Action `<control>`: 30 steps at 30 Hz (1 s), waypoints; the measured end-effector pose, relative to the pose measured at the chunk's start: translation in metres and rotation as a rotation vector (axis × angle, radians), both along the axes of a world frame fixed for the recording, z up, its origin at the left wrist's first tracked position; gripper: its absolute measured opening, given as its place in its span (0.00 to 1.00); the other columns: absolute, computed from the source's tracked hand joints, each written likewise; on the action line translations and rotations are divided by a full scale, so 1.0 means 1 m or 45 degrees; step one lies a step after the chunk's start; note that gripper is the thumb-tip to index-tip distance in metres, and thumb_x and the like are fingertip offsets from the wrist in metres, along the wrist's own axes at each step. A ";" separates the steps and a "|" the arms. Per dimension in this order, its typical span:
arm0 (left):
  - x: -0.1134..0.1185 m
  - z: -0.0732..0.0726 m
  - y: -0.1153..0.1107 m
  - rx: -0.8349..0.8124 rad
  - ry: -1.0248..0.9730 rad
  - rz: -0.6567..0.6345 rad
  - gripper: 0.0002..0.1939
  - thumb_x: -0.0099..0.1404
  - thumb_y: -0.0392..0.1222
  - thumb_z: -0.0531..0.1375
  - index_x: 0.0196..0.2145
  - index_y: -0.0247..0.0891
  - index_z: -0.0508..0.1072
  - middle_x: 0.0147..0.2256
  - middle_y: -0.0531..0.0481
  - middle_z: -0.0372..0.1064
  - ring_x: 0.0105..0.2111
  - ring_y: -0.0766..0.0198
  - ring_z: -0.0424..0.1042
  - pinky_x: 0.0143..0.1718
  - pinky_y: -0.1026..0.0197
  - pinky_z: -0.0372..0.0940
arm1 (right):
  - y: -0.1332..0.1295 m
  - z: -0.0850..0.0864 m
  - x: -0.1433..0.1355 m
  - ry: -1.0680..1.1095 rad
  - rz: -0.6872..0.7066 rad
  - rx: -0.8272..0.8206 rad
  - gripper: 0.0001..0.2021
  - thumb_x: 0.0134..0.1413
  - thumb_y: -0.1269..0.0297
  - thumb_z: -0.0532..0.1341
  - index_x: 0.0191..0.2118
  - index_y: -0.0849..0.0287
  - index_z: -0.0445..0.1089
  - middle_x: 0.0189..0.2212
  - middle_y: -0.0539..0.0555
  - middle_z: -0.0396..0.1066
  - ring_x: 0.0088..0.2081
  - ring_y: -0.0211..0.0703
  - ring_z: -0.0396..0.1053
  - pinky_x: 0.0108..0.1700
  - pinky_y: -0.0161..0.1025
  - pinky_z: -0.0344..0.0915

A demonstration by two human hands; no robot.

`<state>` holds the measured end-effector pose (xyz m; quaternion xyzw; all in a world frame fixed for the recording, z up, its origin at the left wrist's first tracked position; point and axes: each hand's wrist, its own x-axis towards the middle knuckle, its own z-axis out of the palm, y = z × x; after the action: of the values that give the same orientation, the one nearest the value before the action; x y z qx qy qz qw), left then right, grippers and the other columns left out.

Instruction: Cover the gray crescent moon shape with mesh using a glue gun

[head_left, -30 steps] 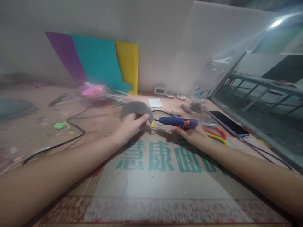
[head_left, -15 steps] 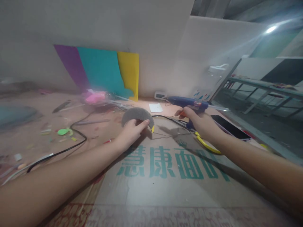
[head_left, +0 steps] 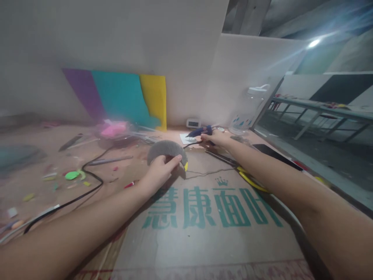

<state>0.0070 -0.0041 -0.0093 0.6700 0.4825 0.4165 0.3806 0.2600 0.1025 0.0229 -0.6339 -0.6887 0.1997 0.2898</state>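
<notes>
My left hand pinches a grey, curved, flat piece with a small yellow patch at its right end. Its fingers are partly hidden behind the piece. Farther back, my right hand is closed on a blue glue gun, whose nozzle points left over a small white paper square. Whether the gun touches the paper I cannot tell. Under my right forearm lies a pair of scissors with yellow handles, the dark blades pointing toward the back.
A printed cardboard sheet covers the front of the table. A black cable and coloured scraps lie left. At the back are a pink item, a small digital display and a clear bottle. A phone lies right.
My right hand has carried the glue gun left and away from me, down toward the white paper. My left hand still holds the grey piece. The view has shifted slightly.
</notes>
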 end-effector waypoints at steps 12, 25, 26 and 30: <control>0.000 -0.002 0.002 0.023 -0.008 0.021 0.24 0.62 0.60 0.56 0.20 0.38 0.66 0.19 0.52 0.63 0.23 0.63 0.64 0.27 0.61 0.55 | -0.032 0.015 0.018 -0.260 -0.089 0.289 0.17 0.62 0.54 0.56 0.44 0.62 0.73 0.41 0.61 0.76 0.42 0.49 0.71 0.44 0.42 0.63; -0.002 0.018 -0.013 0.056 -0.064 0.216 0.20 0.61 0.56 0.57 0.22 0.38 0.67 0.21 0.52 0.65 0.25 0.62 0.65 0.29 0.62 0.58 | -0.144 0.001 -0.057 -0.226 0.619 0.149 0.14 0.61 0.60 0.59 0.49 0.61 0.71 0.37 0.57 0.77 0.36 0.44 0.73 0.41 0.40 0.66; -0.002 0.019 -0.013 0.058 -0.054 0.228 0.20 0.62 0.56 0.57 0.21 0.38 0.67 0.21 0.52 0.65 0.25 0.62 0.65 0.30 0.61 0.58 | -0.146 -0.002 -0.062 -0.263 0.637 0.173 0.12 0.63 0.62 0.56 0.47 0.60 0.72 0.36 0.56 0.77 0.35 0.43 0.72 0.39 0.39 0.65; -0.002 0.013 -0.007 0.097 -0.021 0.231 0.21 0.62 0.57 0.56 0.22 0.38 0.68 0.22 0.51 0.67 0.27 0.61 0.67 0.32 0.61 0.60 | -0.151 -0.010 -0.078 -0.574 0.789 0.398 0.12 0.65 0.64 0.53 0.37 0.58 0.73 0.29 0.54 0.76 0.30 0.42 0.69 0.33 0.37 0.60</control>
<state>0.0046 -0.0115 0.0034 0.6339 0.5218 0.4728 0.3197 0.1821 -0.0488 0.0125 -0.3726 -0.9153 0.0265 0.1506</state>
